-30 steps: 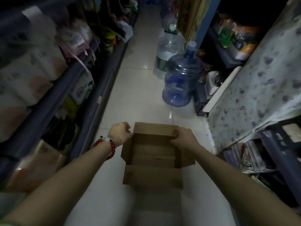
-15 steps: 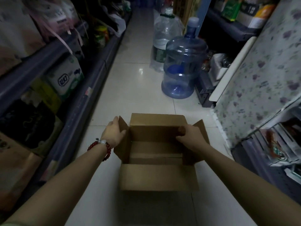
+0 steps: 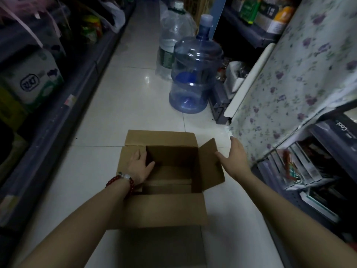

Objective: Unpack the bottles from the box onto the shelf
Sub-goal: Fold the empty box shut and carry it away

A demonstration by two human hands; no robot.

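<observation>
A brown cardboard box [image 3: 164,209] stands on the white tiled floor of a dim aisle, its flaps spread open. Its inside looks dark and I see only cardboard in it, no bottles. My left hand [image 3: 140,166], with a red bead bracelet at the wrist, lies flat on the left flap, pressing it down, fingers apart. Just past the raised right flap [image 3: 211,165] my right hand [image 3: 236,161] hovers open, palm toward the flap, not touching it. Shelves [image 3: 58,113] run along the left side of the aisle.
A large blue water jug [image 3: 195,74] and a clear one [image 3: 173,35] behind it stand on the floor beyond the box. Packed goods fill the left shelves. A floral cloth [image 3: 289,78] covers a unit on the right, with low shelves of packaged items [image 3: 301,167] beneath it.
My left hand has pushed the left flap down flat. My right hand has let go of the box rim and moved out past the right flap. The view has come closer to the box.
</observation>
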